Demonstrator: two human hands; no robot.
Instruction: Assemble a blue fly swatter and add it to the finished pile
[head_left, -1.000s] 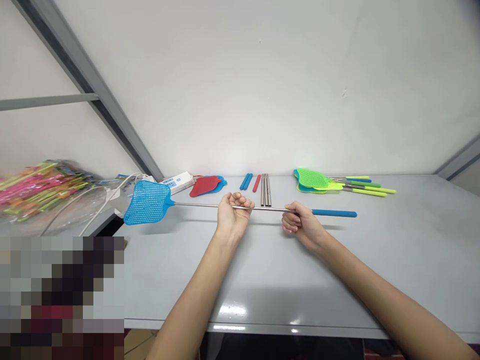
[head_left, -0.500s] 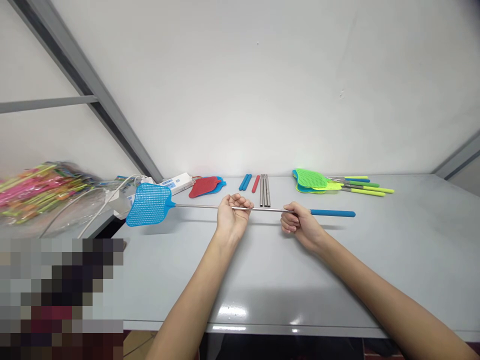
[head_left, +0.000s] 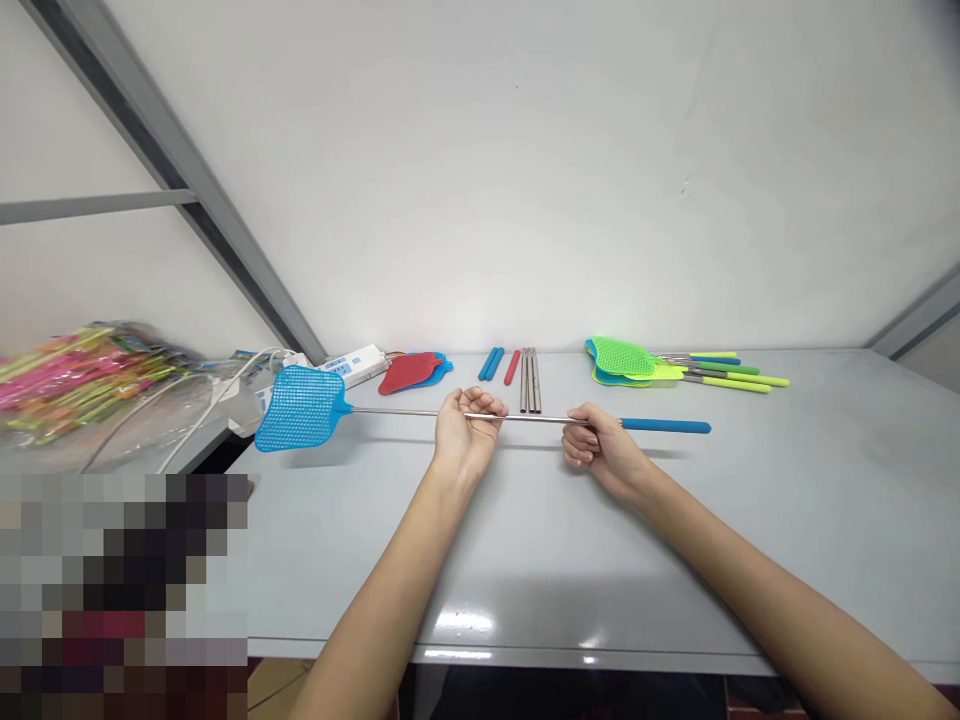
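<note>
A blue fly swatter [head_left: 300, 408] with a long metal rod is held level above the grey table, its mesh head to the left and its blue grip to the right. My left hand [head_left: 466, 425], palm up, has its fingers curled around the middle of the rod. Closed on the rod just left of the blue grip is my right hand [head_left: 600, 445]. Behind the rod lie two blue grip sleeves [head_left: 490, 364], a red grip sleeve [head_left: 512, 367] and several metal rods [head_left: 530, 380] side by side.
Red and blue swatter heads [head_left: 412, 372] lie beside a white power strip [head_left: 356, 366]. Several assembled swatters [head_left: 622, 360] are stacked at the back right. Bagged colourful swatters [head_left: 82, 380] and white cables occupy the left. A wall [head_left: 525, 200] rises behind the table [head_left: 555, 560].
</note>
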